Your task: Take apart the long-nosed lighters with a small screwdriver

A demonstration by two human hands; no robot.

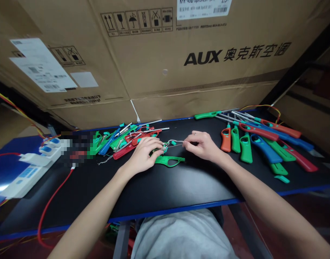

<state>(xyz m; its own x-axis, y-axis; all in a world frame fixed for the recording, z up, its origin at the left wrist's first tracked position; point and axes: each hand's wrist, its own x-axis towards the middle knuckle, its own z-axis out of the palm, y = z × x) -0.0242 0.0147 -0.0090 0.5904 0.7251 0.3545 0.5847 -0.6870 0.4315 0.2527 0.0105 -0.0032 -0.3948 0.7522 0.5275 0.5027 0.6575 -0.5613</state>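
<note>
At the far left edge of the frame a white power strip point(27, 169) lies on the black counter point(167, 190), with a red cable point(50, 201) looping from it down over the front edge. Right of that, in the middle left, a loose pile of long-nosed lighters point(124, 138) in green, blue and red lies jumbled, metal tubes crossing one another.

My left hand point(143, 154) rests just in front of that pile, fingers curled, its fingertips pinched on the left end of a thin wire point(175, 142), where a small metal piece sits. A green lighter handle point(168, 160) lies flat on the counter just below the wire, its left end under my fingers. The wire runs across the centre of the frame, with small teal bits on it, to my right hand point(204, 145), whose thumb and forefinger are closed on its other end.

Further right, a row of lighters point(262, 144) lies spread out, handles toward me, in orange, green, blue and red.

Across the whole upper frame stands a large cardboard box point(208, 54) printed AUX. It is closed, so I cannot tell what is in it.
</note>
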